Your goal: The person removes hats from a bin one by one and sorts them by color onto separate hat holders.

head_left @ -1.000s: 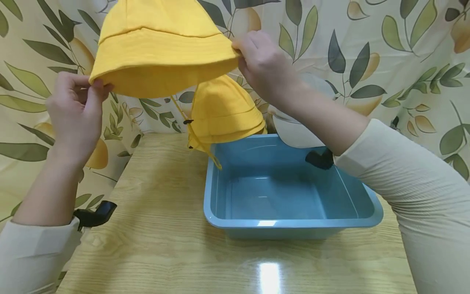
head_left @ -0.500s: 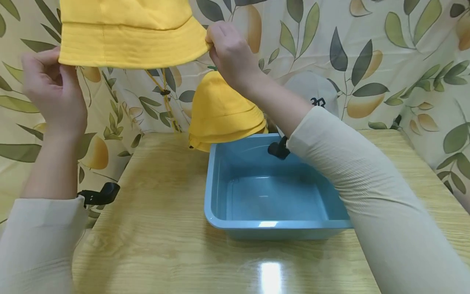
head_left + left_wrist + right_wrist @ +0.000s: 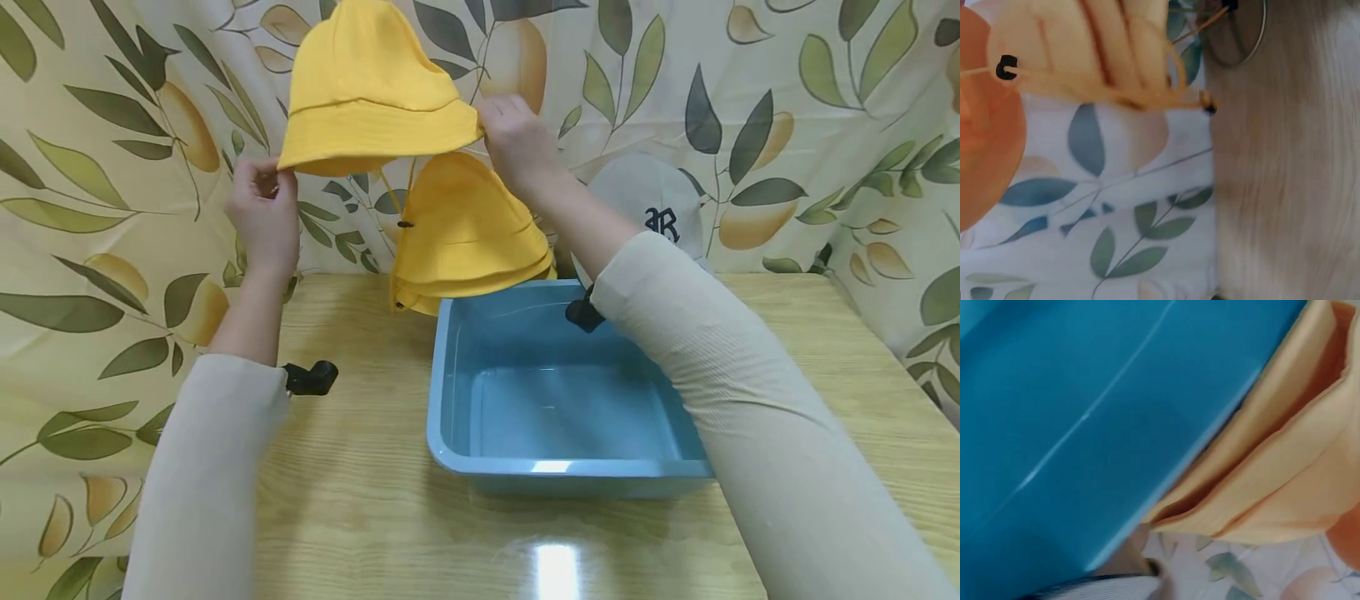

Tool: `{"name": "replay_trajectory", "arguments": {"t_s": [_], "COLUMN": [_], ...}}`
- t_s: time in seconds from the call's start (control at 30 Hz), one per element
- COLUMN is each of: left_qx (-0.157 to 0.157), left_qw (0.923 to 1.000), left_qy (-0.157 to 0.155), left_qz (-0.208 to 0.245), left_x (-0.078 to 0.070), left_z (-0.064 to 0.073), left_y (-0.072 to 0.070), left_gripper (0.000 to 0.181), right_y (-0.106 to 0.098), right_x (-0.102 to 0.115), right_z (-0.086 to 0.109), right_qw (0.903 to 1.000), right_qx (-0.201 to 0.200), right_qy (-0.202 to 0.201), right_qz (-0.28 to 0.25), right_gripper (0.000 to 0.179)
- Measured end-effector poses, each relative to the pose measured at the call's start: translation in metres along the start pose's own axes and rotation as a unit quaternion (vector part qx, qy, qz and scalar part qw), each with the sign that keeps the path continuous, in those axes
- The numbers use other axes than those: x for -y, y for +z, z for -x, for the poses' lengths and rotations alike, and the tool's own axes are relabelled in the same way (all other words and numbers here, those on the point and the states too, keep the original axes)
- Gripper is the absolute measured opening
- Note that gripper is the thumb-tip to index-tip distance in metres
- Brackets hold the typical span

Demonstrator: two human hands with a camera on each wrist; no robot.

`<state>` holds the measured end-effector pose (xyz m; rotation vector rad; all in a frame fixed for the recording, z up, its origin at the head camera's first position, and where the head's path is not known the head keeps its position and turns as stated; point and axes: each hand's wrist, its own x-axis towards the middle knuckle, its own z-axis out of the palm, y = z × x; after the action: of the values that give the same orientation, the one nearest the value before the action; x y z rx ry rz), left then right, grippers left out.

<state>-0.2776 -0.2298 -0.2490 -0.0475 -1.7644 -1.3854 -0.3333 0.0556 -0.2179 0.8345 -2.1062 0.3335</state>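
Observation:
A yellow bucket hat (image 3: 367,92) is held up by its brim between both hands. My left hand (image 3: 262,217) pinches the brim's left edge, and my right hand (image 3: 517,142) grips the right edge. Thin chin cords hang under the hat; in the left wrist view one cord has a black toggle (image 3: 1007,67). Just behind and below, a stack of yellow bucket hats (image 3: 465,233) stands at the back of the table, partly covered by the held hat. The right wrist view shows the layered brims of these stacked hats (image 3: 1272,469) beside the bin.
A blue plastic bin (image 3: 555,417) sits on the wooden table (image 3: 360,500), its right side hidden by my right sleeve. Behind it is a light grey cap (image 3: 637,192) with black lettering. A metal ring (image 3: 1254,53) shows near the stack. Leaf-patterned cloth (image 3: 750,50) covers the walls.
The held hat first went up and left, then came back right and lower, in front of the stack's top. Both hands stayed on its brim.

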Motion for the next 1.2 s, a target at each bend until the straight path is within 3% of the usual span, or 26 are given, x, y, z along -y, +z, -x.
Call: {"name": "replay_trajectory", "arguments": {"t_s": [0.1,0.2,0.43,0.67,0.83,0.93,1.1,1.2], "left_qx": [0.010,0.029,0.097,0.172,0.216,0.238,0.255,0.259], "left_qw": [0.9996,0.9990,0.9921,0.9730,0.9580,0.9521,0.9476,0.9495], "left_qy": [-0.025,-0.026,0.023,0.068,0.096,0.107,0.137,0.127], "left_qz": [-0.007,-0.024,-0.077,-0.138,-0.162,-0.160,-0.135,-0.123], "left_x": [0.006,0.013,0.027,0.043,0.061,0.070,0.084,0.090], "left_z": [0.007,0.015,0.039,0.056,0.069,0.078,0.089,0.094], "left_y": [0.016,0.028,0.042,0.045,0.042,0.038,0.035,0.034], "left_gripper": [0.006,0.005,0.015,0.013,0.009,0.009,0.008,0.008], "right_y": [-0.001,-0.004,-0.016,-0.017,-0.008,-0.002,0.000,0.003], "right_x": [-0.007,-0.013,-0.022,-0.029,-0.029,-0.026,-0.020,-0.019], "right_z": [0.006,0.013,0.038,0.061,0.073,0.079,0.084,0.086], "right_qw": [0.9991,0.9963,0.9771,0.9641,0.9413,0.9342,0.9250,0.9174], "right_qx": [0.027,0.062,0.168,0.238,0.308,0.335,0.369,0.390], "right_qy": [0.027,0.055,0.126,0.110,0.133,0.108,0.055,0.031], "right_qz": [0.017,0.020,0.033,0.043,0.034,0.058,0.071,0.071], "right_gripper": [0.020,0.017,0.011,0.014,0.013,0.016,0.016,0.019]}}
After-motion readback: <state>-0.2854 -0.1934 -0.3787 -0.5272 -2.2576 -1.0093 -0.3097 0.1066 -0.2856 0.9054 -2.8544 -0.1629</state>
